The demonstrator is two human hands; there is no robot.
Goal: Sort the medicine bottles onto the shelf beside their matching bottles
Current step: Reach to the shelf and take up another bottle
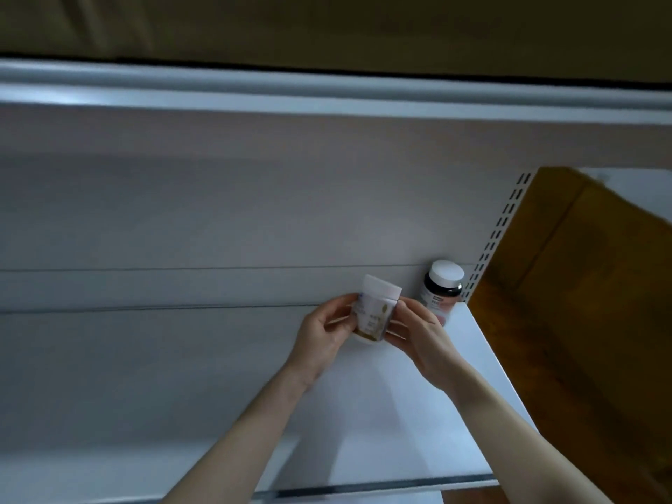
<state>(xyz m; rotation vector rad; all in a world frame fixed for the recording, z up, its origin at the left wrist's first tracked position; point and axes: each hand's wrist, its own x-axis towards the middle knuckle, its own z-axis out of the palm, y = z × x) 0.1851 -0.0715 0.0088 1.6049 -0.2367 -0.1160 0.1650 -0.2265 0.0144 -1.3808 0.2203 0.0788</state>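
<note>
Both hands grasp one white medicine bottle [374, 311] over the white shelf [400, 431]. The left hand [323, 340] curls round its left side and the right hand [418, 340] pinches its right side, with the white cap showing above the fingers. The bottle tilts a little and has a pale label with gold at the foot. Whether its base touches the shelf or hangs just above it, I cannot tell.

The step in hand looks like placing, or perhaps reading the label to decide where the bottle belongs. Just beside it, to the right and further back, a dark bottle [442, 289] with a white cap and a pinkish label stands upright in the shelf's rear corner, next to the slotted upright [498, 234]. The two look like different products, so this spot is probably not the match. The next move calls for finding a bottle with the same white body and gold label, then setting this one down upright beside it without knocking the dark one.

No such twin shows here. The label print is too blurred to read, the right hand covers the dark bottle's lower edge, and the shelf's front and left parts run out of view. A brown wooden panel [582, 321] closes off the right.
</note>
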